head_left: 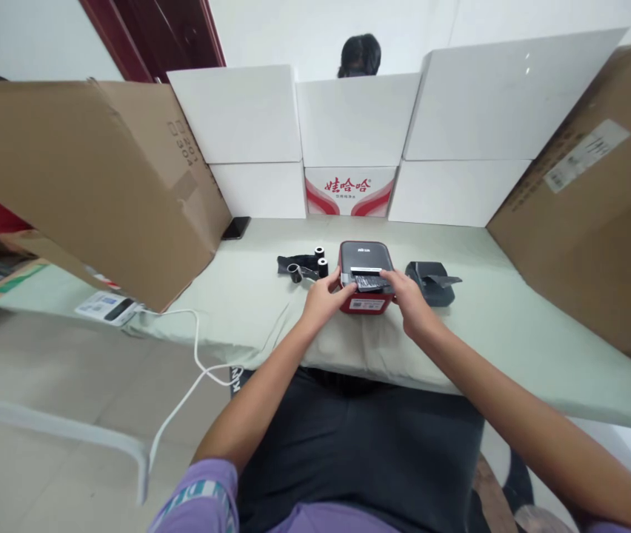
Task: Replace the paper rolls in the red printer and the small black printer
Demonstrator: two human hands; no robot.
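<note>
A small red printer with a black lid (367,255) sits upright near the table's front edge. My left hand (326,295) grips its left side, with the thumb at the front corner. On the opposite side, my right hand (407,296) holds the printer, its fingertips resting near the slot on top. A dark glossy strip (369,283) lies across the front of the lid between my hands. Left of the printer are black spools with white cores (323,266) and some crumpled black film (298,262). A thick black roll (432,285) with a loose end lies to the right.
White boxes (254,192) form a wall at the back, with large cardboard boxes (587,222) on both sides. A phone (236,228) lies at the back left. A white cable (197,344) hangs off the front edge from a power strip (109,308). A person's head (361,55) shows behind.
</note>
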